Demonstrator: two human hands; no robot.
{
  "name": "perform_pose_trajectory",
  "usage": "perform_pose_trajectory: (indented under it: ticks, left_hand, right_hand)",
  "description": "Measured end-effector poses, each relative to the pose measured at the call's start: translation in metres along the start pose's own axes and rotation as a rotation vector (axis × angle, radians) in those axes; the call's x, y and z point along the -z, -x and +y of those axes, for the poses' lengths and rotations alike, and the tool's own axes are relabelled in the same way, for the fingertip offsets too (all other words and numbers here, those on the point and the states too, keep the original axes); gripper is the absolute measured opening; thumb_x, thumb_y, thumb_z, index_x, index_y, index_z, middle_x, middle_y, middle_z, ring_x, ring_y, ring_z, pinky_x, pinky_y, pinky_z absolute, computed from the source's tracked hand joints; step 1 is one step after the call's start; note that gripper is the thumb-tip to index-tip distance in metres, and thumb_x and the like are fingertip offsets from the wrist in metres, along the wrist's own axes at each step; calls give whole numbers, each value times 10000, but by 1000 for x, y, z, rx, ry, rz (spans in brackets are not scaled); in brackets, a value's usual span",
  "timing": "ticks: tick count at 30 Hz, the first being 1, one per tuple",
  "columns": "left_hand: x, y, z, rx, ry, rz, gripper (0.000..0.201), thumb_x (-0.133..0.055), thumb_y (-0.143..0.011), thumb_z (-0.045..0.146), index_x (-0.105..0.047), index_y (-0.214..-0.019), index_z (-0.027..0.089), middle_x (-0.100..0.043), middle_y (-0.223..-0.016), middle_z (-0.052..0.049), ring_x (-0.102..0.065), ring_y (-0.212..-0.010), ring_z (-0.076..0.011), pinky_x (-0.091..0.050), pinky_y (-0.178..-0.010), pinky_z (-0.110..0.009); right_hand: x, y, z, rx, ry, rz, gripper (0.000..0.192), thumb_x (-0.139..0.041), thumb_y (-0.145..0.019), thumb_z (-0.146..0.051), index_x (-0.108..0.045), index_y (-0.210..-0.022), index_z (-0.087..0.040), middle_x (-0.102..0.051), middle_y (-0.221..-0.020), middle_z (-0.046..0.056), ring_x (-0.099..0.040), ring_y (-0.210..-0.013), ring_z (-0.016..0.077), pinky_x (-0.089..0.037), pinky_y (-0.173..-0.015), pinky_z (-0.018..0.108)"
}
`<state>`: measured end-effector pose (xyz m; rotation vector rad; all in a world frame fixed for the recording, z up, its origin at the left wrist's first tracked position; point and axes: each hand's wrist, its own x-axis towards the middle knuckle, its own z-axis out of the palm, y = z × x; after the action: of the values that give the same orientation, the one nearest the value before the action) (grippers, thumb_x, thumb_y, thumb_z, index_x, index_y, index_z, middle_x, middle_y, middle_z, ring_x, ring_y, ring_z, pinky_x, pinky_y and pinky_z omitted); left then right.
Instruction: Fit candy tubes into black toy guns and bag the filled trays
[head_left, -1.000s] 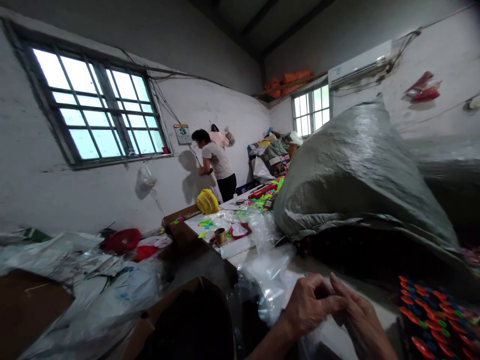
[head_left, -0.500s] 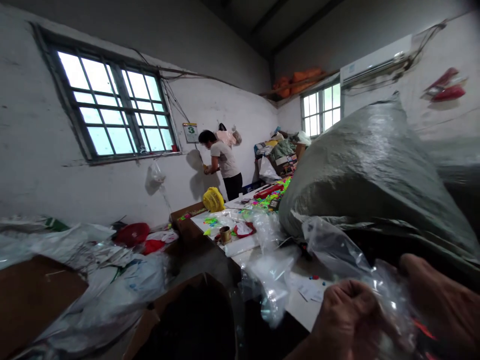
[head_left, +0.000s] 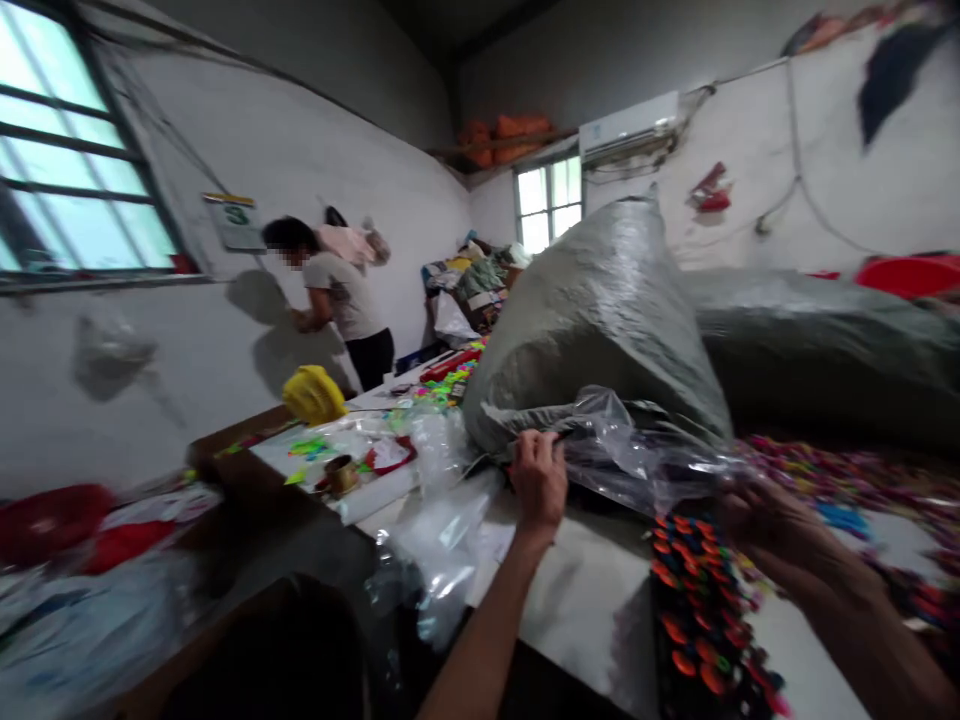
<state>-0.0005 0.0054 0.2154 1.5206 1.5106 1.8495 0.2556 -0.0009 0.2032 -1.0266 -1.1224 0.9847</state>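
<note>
I am stretching a clear plastic bag (head_left: 637, 460) at centre frame, just above the desk (head_left: 592, 600); my left hand (head_left: 538, 482) is pinching its edge, my right hand (head_left: 765, 520) is gripping the other end. Behind it a grey sack (head_left: 600, 310) is lying. At upper left a wall calendar (head_left: 234, 222) is showing "3".

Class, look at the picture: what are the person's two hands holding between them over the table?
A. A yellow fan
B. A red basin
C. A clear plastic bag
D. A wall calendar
C: the left hand and right hand grip opposite ends of a crinkled clear plastic bag, stretched in front of the big grey sack.
</note>
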Motion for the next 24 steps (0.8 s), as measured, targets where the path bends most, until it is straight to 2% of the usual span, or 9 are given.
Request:
perform_pose_trajectory:
  ticks: [3,5,8,10,13,15,19,21,24]
  left_hand:
    - [-32,-22,-14,282,188,-110,115,-618,-763,249,-562,-697,173,-589,-769,-38,-591,-859,-199,-462,-795,-335]
    - [-54,-29,-17,382,264,-226,248,-502,-846,329,-523,-667,157,-582,-660,-33,-618,-700,-192,-497,-675,-348]
    - [-89,-31,-9,457,407,-355,347,-320,-923,381,-528,-780,144,-627,-737,-60,-632,-688,-170,-512,-631,-331]
    - [-109,-26,-2,368,426,-384,390,-238,-942,400,-525,-870,146,-630,-816,-61,-619,-716,-140,-506,-649,-295]
    - [-128,-13,-3,61,187,-413,448,-191,-940,445,-526,-875,156,-599,-790,-27,-560,-671,-114,-470,-653,-261]
    - [-130,-5,-15,-57,21,-468,421,-313,-904,486,-545,-767,162,-579,-713,-5,-537,-675,-129,-446,-713,-282]
    - [-115,9,-48,-83,-151,-607,301,-570,-770,447,-582,-633,180,-610,-665,3,-559,-782,-187,-288,-967,-422]
    - [-104,19,-57,-75,-224,-633,268,-535,-797,436,-617,-706,197,-635,-706,1,-569,-804,-197,-200,-1010,-471]
    - [-92,42,-59,-98,-292,-604,304,-398,-882,423,-614,-875,210,-652,-808,-14,-569,-828,-190,-212,-1009,-446]
  right_hand:
    - [8,-4,5,-98,-194,-41,310,-681,-633,-467,-490,-641,-223,-528,-612,-5,-461,-487,113,-364,-449,258]
    - [17,-8,10,-40,-11,4,352,-701,-624,-481,-471,-636,-215,-487,-564,-31,-430,-486,109,-331,-455,240]
    - [33,-17,22,137,485,144,425,-686,-605,-548,-428,-561,-213,-419,-505,-39,-388,-508,123,-281,-485,244]
    - [40,-26,32,201,722,215,439,-595,-673,-590,-416,-531,-215,-431,-507,-20,-400,-532,141,-276,-516,254]
    - [43,-38,50,167,817,186,456,-360,-821,-559,-501,-557,-215,-524,-565,27,-475,-592,180,-303,-565,268]
    - [43,-41,64,142,782,145,470,-306,-834,-533,-565,-605,-214,-580,-633,49,-517,-656,205,-322,-600,272]
    - [40,-28,93,50,642,37,461,-329,-830,-541,-608,-646,-222,-611,-678,47,-531,-690,218,-359,-654,282]
    - [41,-13,105,8,587,29,446,-323,-845,-514,-608,-657,-226,-615,-690,49,-533,-685,222,-376,-672,300]
    - [48,16,117,40,563,52,389,-332,-854,-448,-623,-712,-231,-640,-788,70,-553,-761,248,-399,-750,349]
